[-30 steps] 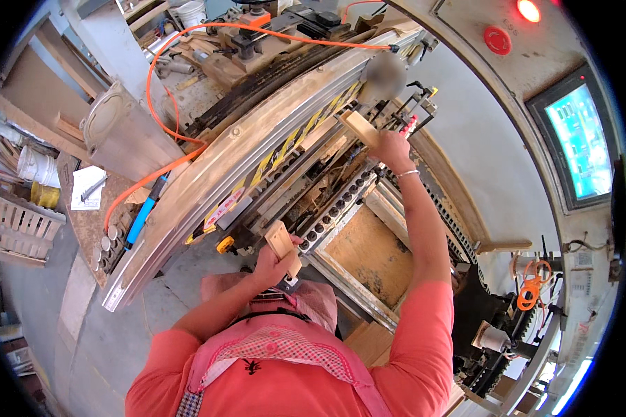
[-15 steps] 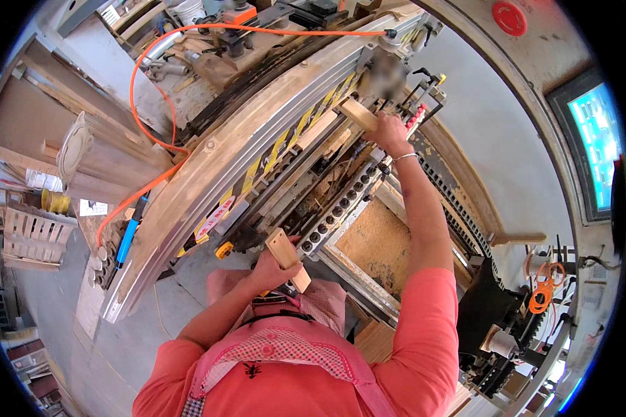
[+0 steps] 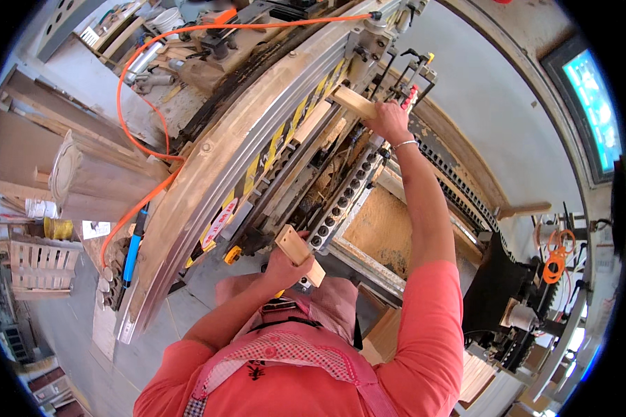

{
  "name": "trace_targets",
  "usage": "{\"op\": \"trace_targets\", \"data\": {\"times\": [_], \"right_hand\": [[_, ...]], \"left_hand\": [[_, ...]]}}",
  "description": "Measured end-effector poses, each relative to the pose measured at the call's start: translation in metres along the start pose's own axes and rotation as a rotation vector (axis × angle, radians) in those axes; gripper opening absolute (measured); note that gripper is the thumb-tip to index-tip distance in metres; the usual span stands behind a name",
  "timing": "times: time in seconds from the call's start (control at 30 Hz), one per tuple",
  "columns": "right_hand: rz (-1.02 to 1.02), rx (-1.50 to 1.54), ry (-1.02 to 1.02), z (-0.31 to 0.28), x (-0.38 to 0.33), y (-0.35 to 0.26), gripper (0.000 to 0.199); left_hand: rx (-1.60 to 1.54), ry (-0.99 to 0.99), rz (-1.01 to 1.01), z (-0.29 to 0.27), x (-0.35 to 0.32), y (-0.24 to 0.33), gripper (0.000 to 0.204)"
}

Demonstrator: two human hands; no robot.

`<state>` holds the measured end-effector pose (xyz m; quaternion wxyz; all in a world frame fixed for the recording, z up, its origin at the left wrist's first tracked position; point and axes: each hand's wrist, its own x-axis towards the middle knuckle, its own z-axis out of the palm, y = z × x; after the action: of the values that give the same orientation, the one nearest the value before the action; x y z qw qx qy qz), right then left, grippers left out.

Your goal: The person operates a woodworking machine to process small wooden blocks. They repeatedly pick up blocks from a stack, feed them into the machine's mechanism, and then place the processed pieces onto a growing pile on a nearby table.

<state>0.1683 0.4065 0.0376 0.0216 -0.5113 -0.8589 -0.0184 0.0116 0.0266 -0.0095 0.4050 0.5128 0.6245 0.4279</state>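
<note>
My left hand (image 3: 288, 270) is closed round a short wooden block (image 3: 300, 254), held in front of my waist near the close end of the machine. Small dark marks show on the block's upper face. Farther off, my right hand (image 3: 388, 121) grips the end of another wooden block (image 3: 355, 103), which lies across the machine beside the yellow-and-black striped strip (image 3: 279, 142). Some of my right fingers are hidden behind my hand. Between my hands runs a row of round black fittings (image 3: 342, 201) on a light metal bar.
A tray of sawdust (image 3: 377, 233) lies right of the fittings. An orange hose (image 3: 121, 104) loops over the long curved beam (image 3: 209, 149) at left. A lit screen (image 3: 592, 104) hangs at far right. A blue handle (image 3: 132, 251) sits near the beam's close end.
The view has shifted slightly, so the scene sits a little differently. Both hands keep hold of their wooden blocks, and the grips look the same.
</note>
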Motion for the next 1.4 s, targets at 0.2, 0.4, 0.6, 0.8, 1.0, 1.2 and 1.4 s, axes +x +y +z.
{"op": "trace_targets", "data": {"times": [0.2,0.4,0.6,0.8,1.0,1.2,1.4], "right_hand": [[0.041,0.007,-0.013,-0.011,-0.002,-0.011,0.037],[0.06,0.07,0.003,-0.008,0.001,-0.014,0.038],[0.02,0.07,0.003,-0.001,0.007,-0.01,0.042],[-0.007,0.078,0.007,-0.003,0.004,-0.011,0.044],[-0.012,0.078,0.039,-0.007,0.002,-0.014,0.041],[-0.022,0.061,-0.007,-0.01,0.004,-0.017,0.044],[-0.036,0.066,-0.028,-0.012,0.005,-0.016,0.045]], "left_hand": [[-0.055,0.004,0.017,0.002,-0.002,0.0,0.041],[-0.034,0.027,0.048,0.003,0.001,-0.005,0.035],[0.021,0.047,0.137,0.0,0.002,0.0,0.035],[-0.021,0.019,-0.117,-0.002,0.0,0.011,0.032],[-0.059,0.039,-0.047,-0.001,0.0,0.007,0.031],[-0.068,0.035,-0.01,-0.001,0.003,0.01,0.028],[-0.119,0.002,-0.072,-0.004,0.004,0.016,0.025]]}}
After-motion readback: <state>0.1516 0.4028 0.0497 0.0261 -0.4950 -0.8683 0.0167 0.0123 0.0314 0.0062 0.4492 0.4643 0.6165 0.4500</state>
